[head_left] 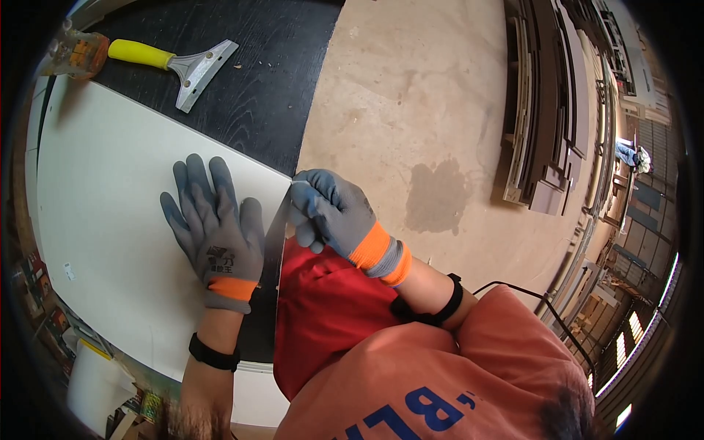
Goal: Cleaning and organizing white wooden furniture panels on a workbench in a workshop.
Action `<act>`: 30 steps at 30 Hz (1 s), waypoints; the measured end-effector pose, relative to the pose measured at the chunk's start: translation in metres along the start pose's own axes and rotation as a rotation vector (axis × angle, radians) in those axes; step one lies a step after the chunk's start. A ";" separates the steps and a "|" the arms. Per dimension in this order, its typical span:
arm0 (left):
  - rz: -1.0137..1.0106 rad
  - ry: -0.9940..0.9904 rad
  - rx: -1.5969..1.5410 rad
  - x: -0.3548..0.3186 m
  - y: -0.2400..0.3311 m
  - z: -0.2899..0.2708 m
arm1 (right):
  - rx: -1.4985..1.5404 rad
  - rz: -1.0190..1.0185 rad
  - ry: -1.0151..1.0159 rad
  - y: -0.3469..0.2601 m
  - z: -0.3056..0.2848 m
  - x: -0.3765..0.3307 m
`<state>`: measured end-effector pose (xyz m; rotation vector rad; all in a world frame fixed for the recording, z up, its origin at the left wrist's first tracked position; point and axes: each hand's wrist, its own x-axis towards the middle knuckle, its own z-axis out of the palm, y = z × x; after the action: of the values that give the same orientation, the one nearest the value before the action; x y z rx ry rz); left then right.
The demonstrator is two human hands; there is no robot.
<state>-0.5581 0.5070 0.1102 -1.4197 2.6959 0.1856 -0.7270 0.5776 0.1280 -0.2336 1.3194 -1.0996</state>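
Note:
My left hand (216, 227), in a grey work glove with an orange cuff, lies flat with fingers stretched on a white panel (110, 183). At the panel's right corner, my right hand (326, 209), gloved the same way, has its thumb and fingers pinched together. A small pale bit shows at its fingertips, too small to name. Under the white panel is a black wood-grain board (271, 88). Beyond the panel's far edge, a scraper (194, 73) with a yellow handle and a metal head rests on that board.
An orange-brown see-through container (77, 55) stands at the far left. On the concrete floor (381, 95) to the right is a dark stain (436, 196). Stacked brown boards (546, 110) lie farther right. A white rolled or rounded object (95, 381) sits at the lower left.

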 end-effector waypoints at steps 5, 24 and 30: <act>0.026 0.052 -0.018 0.005 0.003 -0.005 | -0.050 -0.031 0.020 0.003 0.001 0.001; 0.036 0.100 0.031 0.006 0.005 -0.007 | -0.013 0.109 0.020 -0.009 0.004 -0.006; 0.046 0.119 -0.006 0.008 0.004 -0.003 | -0.014 0.060 -0.019 -0.007 -0.001 -0.005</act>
<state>-0.5658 0.5025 0.1127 -1.4154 2.8269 0.1164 -0.7313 0.5783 0.1359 -0.2134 1.3099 -1.0360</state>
